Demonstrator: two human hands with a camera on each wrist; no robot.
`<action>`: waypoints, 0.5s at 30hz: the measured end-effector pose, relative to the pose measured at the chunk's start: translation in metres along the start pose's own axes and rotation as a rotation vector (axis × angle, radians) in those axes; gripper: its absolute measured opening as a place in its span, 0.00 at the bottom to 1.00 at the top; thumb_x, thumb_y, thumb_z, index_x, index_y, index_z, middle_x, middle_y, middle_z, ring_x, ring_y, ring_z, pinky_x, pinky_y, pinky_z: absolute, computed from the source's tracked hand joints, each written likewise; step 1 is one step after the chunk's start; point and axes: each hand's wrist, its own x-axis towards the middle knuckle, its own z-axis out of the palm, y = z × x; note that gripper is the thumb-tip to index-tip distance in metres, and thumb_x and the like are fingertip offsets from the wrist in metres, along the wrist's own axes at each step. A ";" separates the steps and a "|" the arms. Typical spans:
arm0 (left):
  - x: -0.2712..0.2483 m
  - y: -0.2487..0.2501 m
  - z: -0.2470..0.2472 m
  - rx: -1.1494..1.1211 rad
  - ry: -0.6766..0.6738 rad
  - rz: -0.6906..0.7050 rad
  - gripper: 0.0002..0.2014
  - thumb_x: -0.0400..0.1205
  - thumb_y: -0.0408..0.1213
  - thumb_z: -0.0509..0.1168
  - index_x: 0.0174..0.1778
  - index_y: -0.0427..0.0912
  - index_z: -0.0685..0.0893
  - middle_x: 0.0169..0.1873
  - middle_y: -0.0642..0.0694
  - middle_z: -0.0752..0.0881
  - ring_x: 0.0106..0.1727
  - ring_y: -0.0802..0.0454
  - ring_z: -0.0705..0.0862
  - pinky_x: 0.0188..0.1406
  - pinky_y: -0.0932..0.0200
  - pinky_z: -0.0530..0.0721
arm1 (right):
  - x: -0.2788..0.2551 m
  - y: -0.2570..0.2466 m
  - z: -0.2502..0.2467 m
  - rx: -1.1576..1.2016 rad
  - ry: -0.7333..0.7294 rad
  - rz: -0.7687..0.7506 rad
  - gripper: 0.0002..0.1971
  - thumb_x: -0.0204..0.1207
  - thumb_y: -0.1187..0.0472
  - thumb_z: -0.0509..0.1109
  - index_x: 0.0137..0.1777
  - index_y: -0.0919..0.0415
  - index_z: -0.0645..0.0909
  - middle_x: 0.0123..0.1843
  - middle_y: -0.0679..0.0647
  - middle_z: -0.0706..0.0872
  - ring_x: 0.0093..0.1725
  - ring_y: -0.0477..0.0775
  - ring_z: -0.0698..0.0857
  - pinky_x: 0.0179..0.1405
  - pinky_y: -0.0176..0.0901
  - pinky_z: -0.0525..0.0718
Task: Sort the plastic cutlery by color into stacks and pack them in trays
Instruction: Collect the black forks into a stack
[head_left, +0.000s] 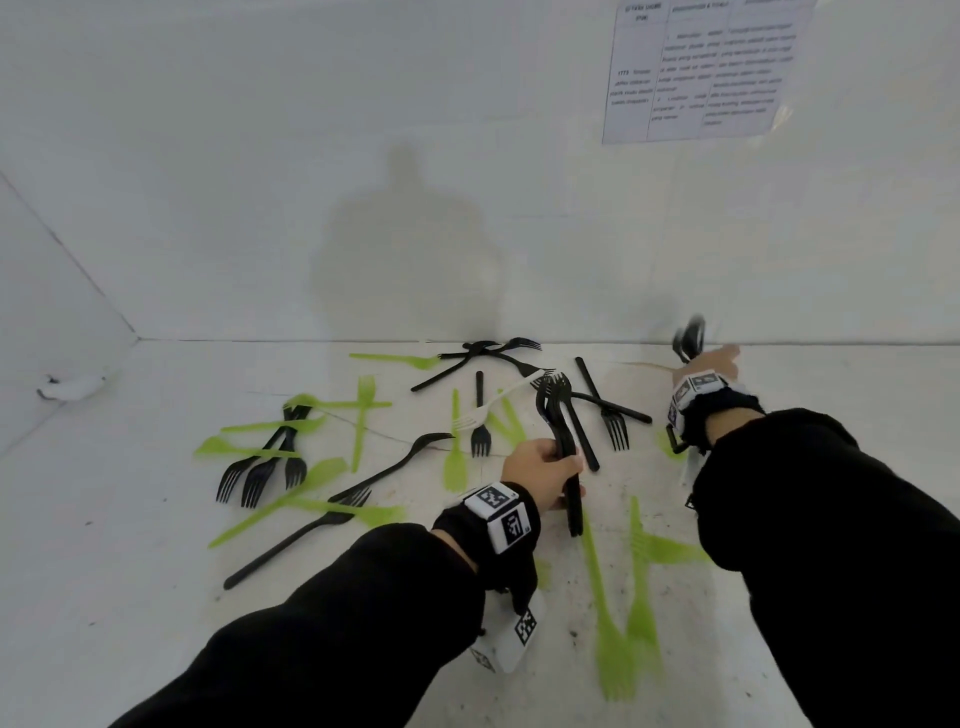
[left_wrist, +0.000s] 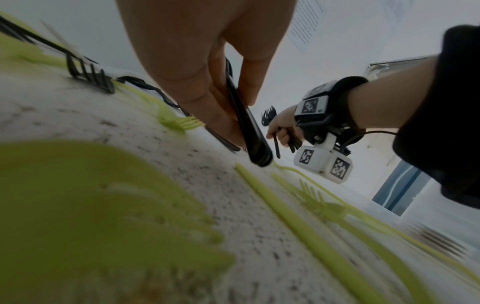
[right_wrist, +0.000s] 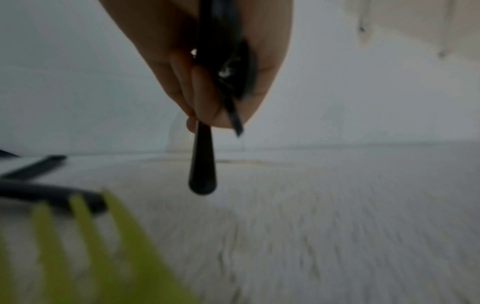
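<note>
Left grip (head_left: 540, 470) clamps black forks (head_left: 563, 441) tines-up; right grip (head_left: 719, 361) clamps black cutlery (head_left: 690, 336) upright.

The right hand (head_left: 719, 361) hides most of its black cutlery (head_left: 690, 338), blurred in the head view; whether forks or spoons cannot be told. The green fork (right_wrist: 78, 246) is smeared in the right wrist view and cut off by the bottom edge. The wall sheet (head_left: 701, 67) has unreadable print, cropped at top.

left hand (head_left: 540, 467): grips black forks (head_left: 558, 415) | right hand (head_left: 719, 361): grips black cutlery (head_left: 690, 335)
</note>
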 end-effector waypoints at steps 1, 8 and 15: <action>-0.001 0.000 0.000 0.003 0.004 0.003 0.05 0.81 0.30 0.64 0.41 0.42 0.80 0.34 0.44 0.82 0.28 0.53 0.84 0.41 0.55 0.87 | 0.002 -0.001 -0.002 -0.051 0.022 -0.020 0.21 0.82 0.67 0.57 0.74 0.70 0.64 0.74 0.68 0.72 0.71 0.66 0.73 0.51 0.37 0.76; -0.010 -0.001 0.001 -0.037 0.020 0.037 0.04 0.82 0.30 0.63 0.51 0.37 0.80 0.33 0.44 0.82 0.31 0.51 0.84 0.38 0.58 0.87 | -0.034 -0.014 -0.010 0.432 -0.167 -0.189 0.11 0.83 0.60 0.56 0.57 0.66 0.73 0.40 0.60 0.84 0.34 0.58 0.81 0.34 0.43 0.76; -0.024 0.002 0.005 -0.132 0.018 0.090 0.05 0.83 0.30 0.62 0.42 0.41 0.81 0.34 0.45 0.84 0.34 0.49 0.84 0.44 0.54 0.86 | -0.113 -0.025 0.025 0.663 -0.426 -0.238 0.07 0.83 0.58 0.56 0.44 0.60 0.69 0.31 0.55 0.73 0.24 0.54 0.74 0.26 0.47 0.75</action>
